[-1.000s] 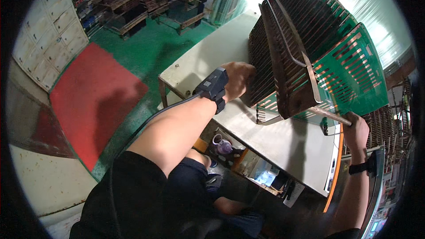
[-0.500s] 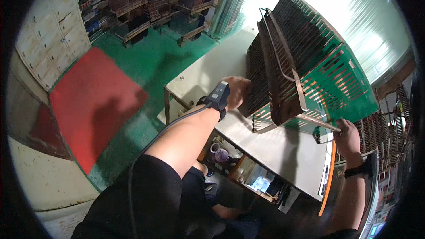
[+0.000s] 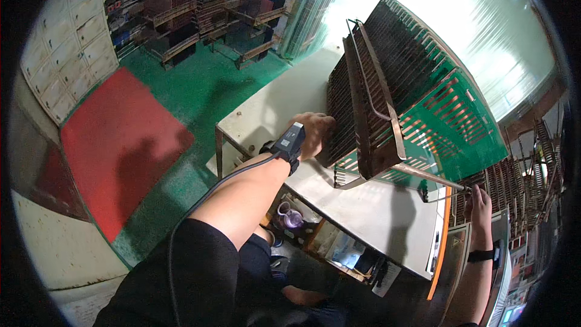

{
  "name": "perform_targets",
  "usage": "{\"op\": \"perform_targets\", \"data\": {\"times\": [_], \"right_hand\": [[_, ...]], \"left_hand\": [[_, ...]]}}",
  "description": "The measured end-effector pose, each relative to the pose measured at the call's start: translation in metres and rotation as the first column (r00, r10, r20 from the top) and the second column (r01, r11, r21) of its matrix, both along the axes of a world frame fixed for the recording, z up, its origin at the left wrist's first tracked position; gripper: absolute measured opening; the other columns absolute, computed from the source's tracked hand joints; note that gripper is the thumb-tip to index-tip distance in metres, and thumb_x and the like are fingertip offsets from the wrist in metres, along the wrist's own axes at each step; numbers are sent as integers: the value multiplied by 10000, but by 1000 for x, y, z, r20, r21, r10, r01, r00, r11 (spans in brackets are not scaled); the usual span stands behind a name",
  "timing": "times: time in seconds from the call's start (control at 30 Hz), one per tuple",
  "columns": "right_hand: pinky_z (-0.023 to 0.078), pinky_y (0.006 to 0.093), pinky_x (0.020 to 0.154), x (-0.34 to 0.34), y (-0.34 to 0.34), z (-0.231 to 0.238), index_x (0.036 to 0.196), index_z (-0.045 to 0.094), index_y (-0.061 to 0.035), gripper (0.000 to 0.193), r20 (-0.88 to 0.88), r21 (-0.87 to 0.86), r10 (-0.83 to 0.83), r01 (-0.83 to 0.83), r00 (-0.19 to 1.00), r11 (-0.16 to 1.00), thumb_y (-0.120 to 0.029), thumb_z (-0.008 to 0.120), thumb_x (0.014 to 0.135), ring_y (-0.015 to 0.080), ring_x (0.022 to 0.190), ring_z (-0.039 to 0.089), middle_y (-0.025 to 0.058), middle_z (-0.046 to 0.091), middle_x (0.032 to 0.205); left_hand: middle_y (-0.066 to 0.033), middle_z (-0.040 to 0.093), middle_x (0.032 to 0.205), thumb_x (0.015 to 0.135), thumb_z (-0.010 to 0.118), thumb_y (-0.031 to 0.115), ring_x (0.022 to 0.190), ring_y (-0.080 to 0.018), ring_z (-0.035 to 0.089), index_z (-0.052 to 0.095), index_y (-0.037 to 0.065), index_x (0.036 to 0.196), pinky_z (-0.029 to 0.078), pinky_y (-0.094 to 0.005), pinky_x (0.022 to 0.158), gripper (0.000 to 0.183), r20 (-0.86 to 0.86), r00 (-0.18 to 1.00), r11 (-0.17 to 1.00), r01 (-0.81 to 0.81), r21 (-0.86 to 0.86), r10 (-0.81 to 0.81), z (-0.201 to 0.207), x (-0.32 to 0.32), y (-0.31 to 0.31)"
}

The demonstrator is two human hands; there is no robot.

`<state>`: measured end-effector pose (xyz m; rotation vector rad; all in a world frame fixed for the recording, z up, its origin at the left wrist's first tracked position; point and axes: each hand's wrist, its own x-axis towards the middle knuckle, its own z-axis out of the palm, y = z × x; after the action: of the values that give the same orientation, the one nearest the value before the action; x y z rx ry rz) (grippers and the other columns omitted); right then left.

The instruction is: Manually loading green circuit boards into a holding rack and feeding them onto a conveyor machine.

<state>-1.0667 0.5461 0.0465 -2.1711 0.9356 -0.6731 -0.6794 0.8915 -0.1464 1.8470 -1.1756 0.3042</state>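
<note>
A slotted metal rack (image 3: 382, 140) holds a row of dark upright panels (image 3: 393, 54) and has a green slotted side plate (image 3: 457, 124). It stands tilted in view on a white table (image 3: 375, 218). At its left end my left hand (image 3: 315, 133) is curled against the rack, its fingertips partly hidden. A metal rod (image 3: 426, 175) sticks out from the rack's front right. My right hand (image 3: 479, 209) is by the rod's end, fingers stretched upward, not wrapped round it. Whether the fingertips touch the rod is hard to see.
Below the tabletop an open shelf holds a purple-tinted jug (image 3: 290, 217) and other small items. More metal racks (image 3: 520, 181) crowd the right side. Stacked racks (image 3: 203, 0) stand by the far wall, near pale lockers (image 3: 69, 42). A red mat area (image 3: 124, 145) lies on the green floor.
My right hand has loosened from the rod and shifted slightly down, its fingers straighter. My left hand remains at the rack. The whole view has shifted slightly.
</note>
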Motion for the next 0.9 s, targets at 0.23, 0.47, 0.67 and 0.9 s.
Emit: {"op": "perform_targets", "data": {"times": [0.23,0.47,0.67,0.9], "right_hand": [[340,265,467,-1,-3,8,862,516,-112,271,-131,-77,106,-117,986,990,-250,527,1094,70,500,403,-43,417,628],[408,332,577,1,1,35,868,514,-44,233,-542,-489,-19,-297,840,820,-188,563,1046,181,612,475,46,471,700],[455,401,721,43,67,39,888,531,16,220,-424,-795,92,-419,901,439,-173,604,974,352,775,522,175,539,874],[434,360,633,111,127,-3,863,593,25,480,-241,-402,326,-399,914,824,-344,415,1113,237,647,550,133,558,699]], "left_hand": [[-145,729,1002,818,663,33,942,-406,694,686,101,1030,569,-486,782,224,59,998,1000,17,9,-17,0,2,0],[-124,713,931,800,617,-6,973,-366,694,688,96,921,573,-484,842,173,59,995,997,-80,5,80,5,-6,1],[-142,723,905,799,627,3,928,-383,702,686,88,849,575,-490,811,116,56,995,997,-80,-9,80,5,-3,-1],[-138,733,936,824,633,17,940,-388,704,695,96,927,575,-487,819,144,68,994,996,-87,25,85,2,-1,0]]}}
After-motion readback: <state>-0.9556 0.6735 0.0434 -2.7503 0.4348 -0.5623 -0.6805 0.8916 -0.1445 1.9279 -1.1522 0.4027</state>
